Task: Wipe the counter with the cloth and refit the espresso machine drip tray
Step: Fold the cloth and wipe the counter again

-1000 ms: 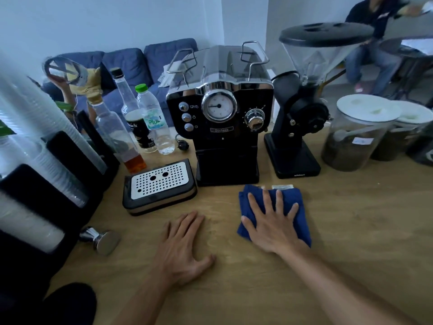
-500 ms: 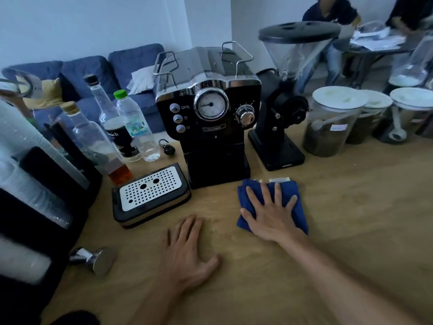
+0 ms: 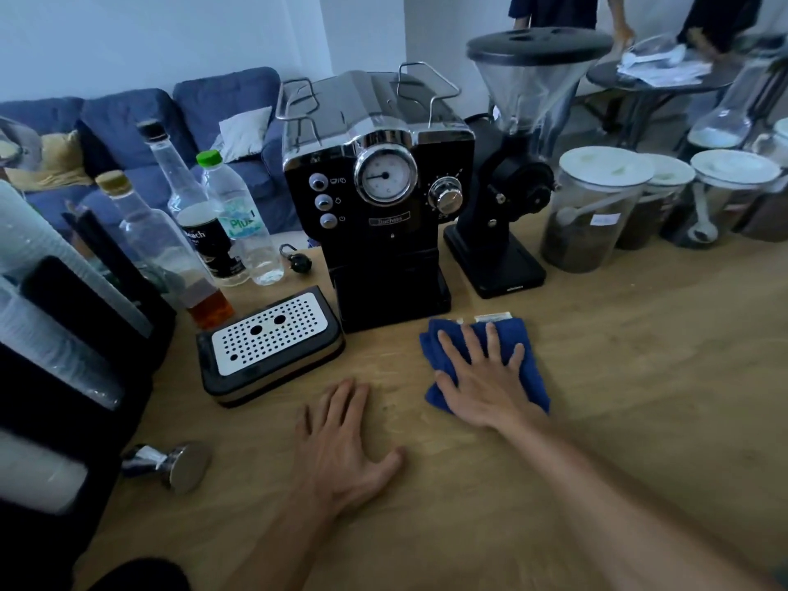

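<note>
A folded blue cloth (image 3: 528,356) lies on the wooden counter (image 3: 639,398), just right of the black espresso machine (image 3: 379,198). My right hand (image 3: 482,377) presses flat on the cloth with fingers spread. My left hand (image 3: 341,445) rests palm down on the bare wood, holding nothing. The drip tray (image 3: 268,347), black with a perforated white grille, sits out of the machine on the counter to its left. The machine's base slot is hollow and dark.
Left of the machine stand three bottles (image 3: 204,232) and a rack of stacked plastic cups (image 3: 47,292). A metal tamper (image 3: 170,462) lies near the left edge. A black grinder (image 3: 511,177) and lidded jars (image 3: 597,206) line the back right. People stand behind.
The camera view has swung right and slightly down. Both hands stay almost where they were, the right one still flat on the cloth.
</note>
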